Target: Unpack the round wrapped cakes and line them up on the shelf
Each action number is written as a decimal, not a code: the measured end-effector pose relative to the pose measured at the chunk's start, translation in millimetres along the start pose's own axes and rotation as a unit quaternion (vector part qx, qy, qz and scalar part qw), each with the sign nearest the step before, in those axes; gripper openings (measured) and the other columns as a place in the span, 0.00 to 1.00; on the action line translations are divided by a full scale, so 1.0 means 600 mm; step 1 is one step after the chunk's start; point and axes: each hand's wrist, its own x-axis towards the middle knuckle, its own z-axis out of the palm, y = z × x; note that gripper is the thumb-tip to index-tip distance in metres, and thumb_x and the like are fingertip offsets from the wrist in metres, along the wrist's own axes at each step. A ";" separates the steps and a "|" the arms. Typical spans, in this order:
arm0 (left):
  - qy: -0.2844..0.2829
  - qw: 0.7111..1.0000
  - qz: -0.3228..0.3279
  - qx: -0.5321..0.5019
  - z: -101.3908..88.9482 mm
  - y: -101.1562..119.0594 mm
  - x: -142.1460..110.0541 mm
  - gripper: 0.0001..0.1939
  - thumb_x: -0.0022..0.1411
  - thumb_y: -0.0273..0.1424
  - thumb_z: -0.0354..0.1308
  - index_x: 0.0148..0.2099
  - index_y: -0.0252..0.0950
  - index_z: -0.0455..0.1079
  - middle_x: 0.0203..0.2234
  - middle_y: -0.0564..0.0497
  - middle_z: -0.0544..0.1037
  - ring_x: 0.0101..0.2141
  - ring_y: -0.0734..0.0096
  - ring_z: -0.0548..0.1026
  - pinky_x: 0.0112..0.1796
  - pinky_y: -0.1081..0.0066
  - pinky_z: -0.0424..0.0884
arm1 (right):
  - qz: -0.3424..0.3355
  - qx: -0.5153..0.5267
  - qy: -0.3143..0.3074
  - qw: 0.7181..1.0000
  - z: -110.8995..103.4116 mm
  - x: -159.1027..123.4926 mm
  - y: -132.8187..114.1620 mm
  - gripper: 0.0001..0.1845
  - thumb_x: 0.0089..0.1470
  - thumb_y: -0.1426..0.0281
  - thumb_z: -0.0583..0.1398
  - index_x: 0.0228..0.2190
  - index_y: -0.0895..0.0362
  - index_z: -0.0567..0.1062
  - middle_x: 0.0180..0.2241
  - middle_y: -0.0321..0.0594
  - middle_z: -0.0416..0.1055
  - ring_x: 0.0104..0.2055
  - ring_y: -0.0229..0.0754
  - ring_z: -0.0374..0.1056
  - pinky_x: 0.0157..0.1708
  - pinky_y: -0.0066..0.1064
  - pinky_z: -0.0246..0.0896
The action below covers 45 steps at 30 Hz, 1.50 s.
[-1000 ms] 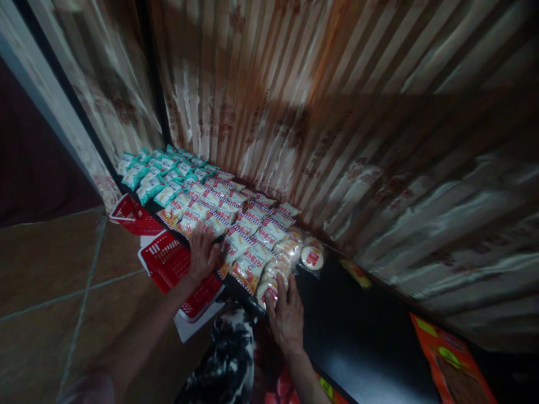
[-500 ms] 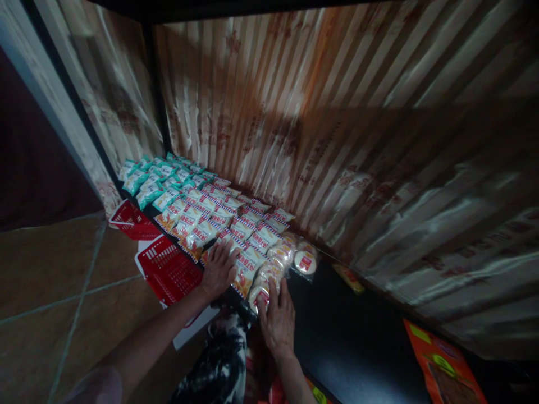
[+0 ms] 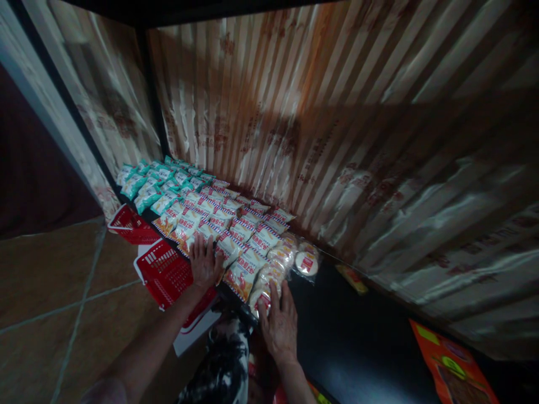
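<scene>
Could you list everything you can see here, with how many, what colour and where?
Small packets: many, teal and white, shelf's far left end
Striped-edge packets: many, white and red, middle of shelf
Wrapped round snacks: several, pale with red labels, right of the striped-edge packets
Flat packet: one, mostly yellow, shelf's back edge
Large packet: one, orange, lower right
Baskets: two, red, beside shelf's front edge, left
Shelf: one, black, under the packets
Ridged backing: cream and brown, behind shelf
Tiled floor: brown, lower left
Patterned cloth: one piece, black and white, bottom centre
Left hand: one, bare, at front striped-edge packets
Right hand: one, bare, at nearest round snacks
</scene>
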 end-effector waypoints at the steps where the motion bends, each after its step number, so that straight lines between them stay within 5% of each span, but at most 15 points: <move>1: 0.007 1.000 -0.003 -0.007 0.004 0.002 0.001 0.26 0.65 0.39 0.45 0.62 0.32 0.59 0.63 0.37 0.55 0.65 0.51 0.46 0.60 0.47 0.46 | 0.000 -0.001 0.000 1.000 0.001 0.000 0.000 0.29 0.61 0.55 0.47 0.58 0.57 0.60 0.63 0.54 0.49 0.64 0.56 0.48 0.56 0.49 0.54; 10: 0.006 0.999 0.006 -0.035 0.008 0.003 -0.005 0.26 0.65 0.37 0.43 0.61 0.34 0.60 0.61 0.40 0.61 0.64 0.55 0.50 0.61 0.49 0.42 | -0.019 0.000 0.062 0.998 -0.021 0.002 -0.002 0.34 0.61 0.56 0.48 0.64 0.52 0.47 0.67 0.48 0.31 0.67 0.60 0.33 0.57 0.57 0.48; 15: -0.011 1.000 -0.002 -0.028 0.007 0.006 -0.002 0.25 0.64 0.37 0.44 0.60 0.33 0.62 0.61 0.39 0.60 0.63 0.53 0.51 0.61 0.49 0.44 | -0.082 -0.014 0.014 0.996 -0.039 0.037 -0.039 0.30 0.60 0.58 0.51 0.62 0.49 0.54 0.67 0.45 0.39 0.68 0.57 0.33 0.59 0.54 0.44; 21: -0.015 0.999 0.010 -0.031 0.005 0.009 -0.001 0.24 0.64 0.36 0.45 0.59 0.31 0.63 0.60 0.37 0.62 0.63 0.52 0.52 0.61 0.49 0.43 | -0.104 -0.008 -0.029 0.994 -0.009 0.068 -0.058 0.29 0.60 0.57 0.52 0.60 0.52 0.60 0.65 0.48 0.47 0.67 0.56 0.38 0.59 0.52 0.44; 27: 0.000 1.000 0.011 -0.026 0.008 0.009 -0.002 0.24 0.64 0.36 0.45 0.58 0.31 0.64 0.60 0.38 0.62 0.63 0.54 0.52 0.61 0.50 0.45 | -0.101 0.000 -0.041 0.994 -0.023 0.081 -0.058 0.28 0.61 0.56 0.50 0.60 0.52 0.60 0.66 0.47 0.45 0.67 0.55 0.38 0.60 0.52 0.43; 31: 0.004 1.000 0.022 -0.014 0.012 0.006 -0.003 0.23 0.64 0.35 0.45 0.58 0.31 0.64 0.60 0.38 0.63 0.63 0.55 0.52 0.61 0.50 0.45 | -0.112 0.001 -0.061 0.992 -0.038 0.140 -0.072 0.28 0.63 0.58 0.46 0.60 0.55 0.59 0.66 0.47 0.45 0.68 0.50 0.38 0.62 0.49 0.39; 38: 0.019 0.999 0.044 0.008 0.019 0.000 -0.005 0.22 0.64 0.34 0.46 0.58 0.32 0.64 0.59 0.38 0.64 0.63 0.55 0.53 0.60 0.49 0.48 | -0.111 -0.014 -0.134 0.985 -0.003 0.257 -0.096 0.27 0.64 0.59 0.45 0.58 0.57 0.62 0.64 0.49 0.52 0.68 0.50 0.37 0.62 0.50 0.31; 45: 0.028 0.998 0.056 0.024 0.019 0.005 -0.003 0.22 0.65 0.33 0.45 0.58 0.30 0.64 0.58 0.36 0.64 0.63 0.53 0.53 0.60 0.49 0.50 | -0.123 -0.014 -0.159 0.980 0.020 0.278 -0.116 0.27 0.64 0.58 0.42 0.57 0.57 0.65 0.60 0.46 0.60 0.67 0.51 0.40 0.62 0.52 0.24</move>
